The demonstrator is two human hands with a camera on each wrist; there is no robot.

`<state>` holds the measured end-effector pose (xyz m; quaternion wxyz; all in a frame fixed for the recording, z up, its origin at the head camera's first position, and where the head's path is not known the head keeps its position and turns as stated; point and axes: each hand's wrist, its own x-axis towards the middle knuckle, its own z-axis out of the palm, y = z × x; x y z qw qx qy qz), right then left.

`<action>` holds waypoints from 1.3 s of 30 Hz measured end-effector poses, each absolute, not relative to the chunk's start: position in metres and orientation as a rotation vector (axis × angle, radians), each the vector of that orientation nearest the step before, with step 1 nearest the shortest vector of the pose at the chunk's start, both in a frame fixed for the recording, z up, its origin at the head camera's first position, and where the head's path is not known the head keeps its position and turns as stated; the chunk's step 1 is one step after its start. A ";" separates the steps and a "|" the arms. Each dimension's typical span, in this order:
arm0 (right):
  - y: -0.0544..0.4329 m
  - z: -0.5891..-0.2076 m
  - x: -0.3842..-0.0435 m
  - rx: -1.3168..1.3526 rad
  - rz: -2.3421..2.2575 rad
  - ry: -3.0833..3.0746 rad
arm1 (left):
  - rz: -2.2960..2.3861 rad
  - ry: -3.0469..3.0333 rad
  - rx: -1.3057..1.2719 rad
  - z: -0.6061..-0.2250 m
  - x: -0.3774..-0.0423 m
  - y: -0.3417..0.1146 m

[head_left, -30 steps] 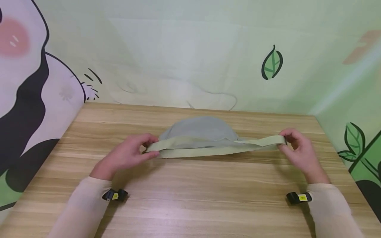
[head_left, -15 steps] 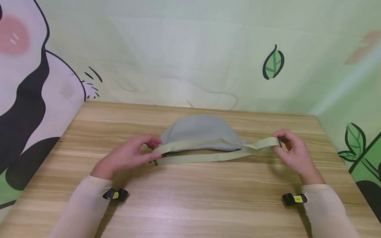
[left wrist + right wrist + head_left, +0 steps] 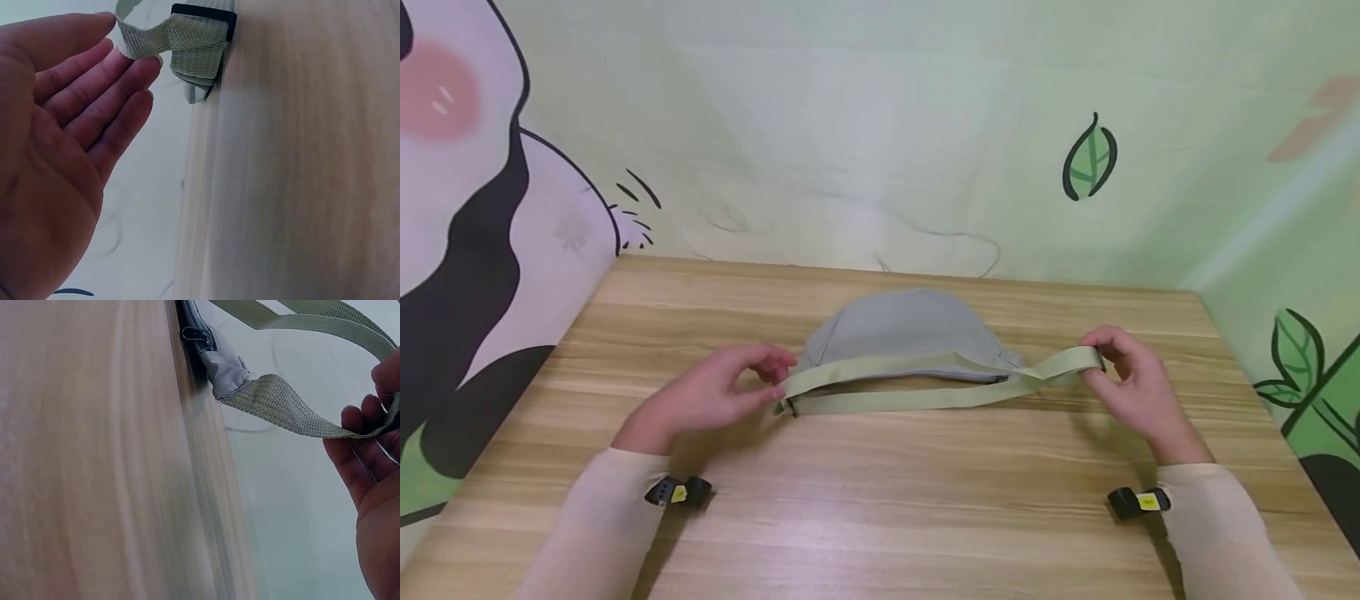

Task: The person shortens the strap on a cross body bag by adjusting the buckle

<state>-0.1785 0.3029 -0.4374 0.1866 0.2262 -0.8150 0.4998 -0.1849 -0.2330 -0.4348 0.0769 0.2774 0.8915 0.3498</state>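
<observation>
A grey waist bag [image 3: 910, 329] with a curved top lies on the wooden table, its zipper facing the person. Its pale green strap [image 3: 880, 402] runs in a long flattened loop in front of the bag. At the loop's left end is my left hand [image 3: 711, 390], thumb tip at the webbing and fingers loosely extended. The left wrist view shows a black buckle [image 3: 206, 17] on the strap just beyond those fingertips. My right hand [image 3: 1131, 387] pinches the loop's right end between thumb and fingers, holding it raised. In the right wrist view the zipper pull [image 3: 197, 335] shows near the strap's sewn end.
The wooden table [image 3: 880, 500] meets a pale green printed wall [image 3: 850, 125] at the back. A panda picture is at left, and leaf pictures are at right. Each wrist wears a black camera on a band over a light sleeve.
The bag's front has come into view as the strap loop lowered and spread. My right hand has moved slightly left with the strap; my left hand has loosened and drawn back left.
</observation>
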 end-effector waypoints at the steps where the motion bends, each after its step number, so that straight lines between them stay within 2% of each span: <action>1: 0.303 -0.437 -0.179 0.635 1.410 -2.294 | 1.045 2.664 0.828 -0.435 -0.185 -0.233; 14: 0.311 -0.439 -0.176 0.576 1.413 -2.296 | 0.995 2.566 0.694 -0.433 -0.184 -0.238; 22: 0.320 -0.443 -0.174 0.543 1.387 -2.326 | 0.982 2.651 0.732 -0.436 -0.182 -0.237; 39: 0.325 -0.446 -0.173 0.486 1.340 -2.408 | 0.950 2.832 0.548 -0.438 -0.185 -0.222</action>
